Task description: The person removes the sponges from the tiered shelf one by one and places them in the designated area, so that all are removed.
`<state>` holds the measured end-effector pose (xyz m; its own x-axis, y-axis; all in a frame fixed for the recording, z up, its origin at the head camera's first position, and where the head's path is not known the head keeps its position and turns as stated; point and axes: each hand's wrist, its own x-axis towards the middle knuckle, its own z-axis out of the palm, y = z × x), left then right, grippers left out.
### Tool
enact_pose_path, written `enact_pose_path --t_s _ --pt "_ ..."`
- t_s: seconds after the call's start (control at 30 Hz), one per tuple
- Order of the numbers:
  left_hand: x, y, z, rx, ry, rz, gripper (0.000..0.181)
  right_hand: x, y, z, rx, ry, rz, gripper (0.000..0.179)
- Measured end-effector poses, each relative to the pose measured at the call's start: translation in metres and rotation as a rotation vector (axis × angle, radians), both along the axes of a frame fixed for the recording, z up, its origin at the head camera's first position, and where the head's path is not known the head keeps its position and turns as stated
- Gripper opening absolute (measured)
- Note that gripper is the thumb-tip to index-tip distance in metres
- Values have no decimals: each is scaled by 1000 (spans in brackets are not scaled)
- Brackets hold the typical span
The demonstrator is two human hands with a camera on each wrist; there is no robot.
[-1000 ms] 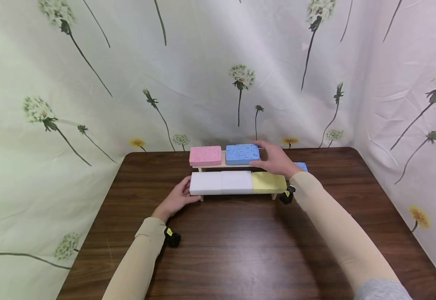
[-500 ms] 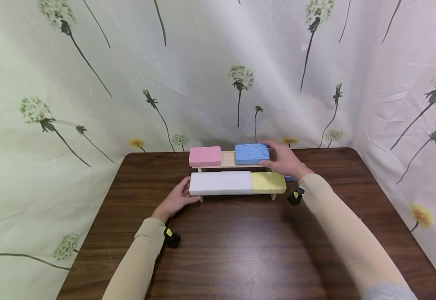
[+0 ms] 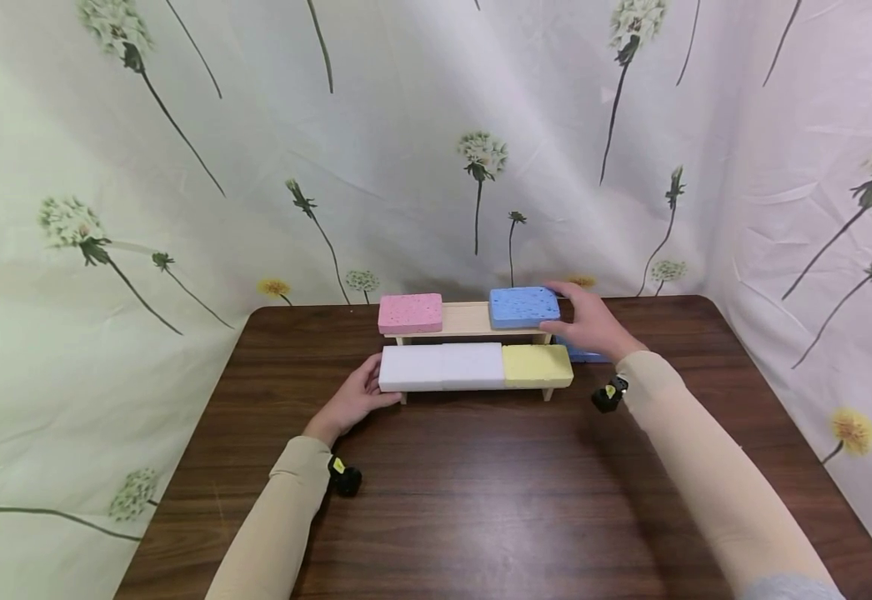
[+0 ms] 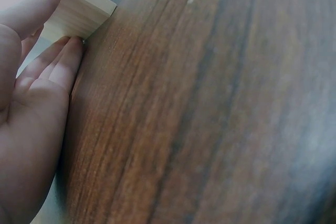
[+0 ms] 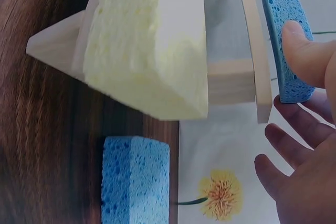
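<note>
Two hands at work on a table, as seen from the wearer's side. The right hand pinches the right end of a blue sponge, thumb on its near side and index finger at the opposite side, the other fingers spaced apart. This sponge lies flat at the right end of the rear shelf, which is of pale wood. The left hand holds the left end of the front shelf, thumb in front and fingers round the end, close to a wooden leg; the exact contact of its fingertips is partly hidden. On the front shelf stand, left to right and side by side, a first white sponge, a second white sponge and a yellow sponge. A pink sponge occupies the left end of the rear shelf; bare wood separates it from the gripped sponge. Another blue sponge rests on the table, just beyond the right end of the shelves. Each wrist bears a small black device, below a beige sleeve. The table is dark brown with visible grain; behind it hangs a pale cloth printed with dandelions
</note>
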<state>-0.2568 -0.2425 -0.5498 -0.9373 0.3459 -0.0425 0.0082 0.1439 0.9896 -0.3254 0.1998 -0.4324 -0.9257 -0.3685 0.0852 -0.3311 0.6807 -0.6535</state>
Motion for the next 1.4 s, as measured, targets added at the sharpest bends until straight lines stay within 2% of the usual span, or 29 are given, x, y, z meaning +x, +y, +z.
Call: enact_pose_path --t_s 0.5,1.4 --pt "4 2 3 12 -14 6 89 -1 24 -3 -48 -15 -15 76" --pt "2 2 4 5 -18 4 87 6 64 -3 -12 -40 -110 72"
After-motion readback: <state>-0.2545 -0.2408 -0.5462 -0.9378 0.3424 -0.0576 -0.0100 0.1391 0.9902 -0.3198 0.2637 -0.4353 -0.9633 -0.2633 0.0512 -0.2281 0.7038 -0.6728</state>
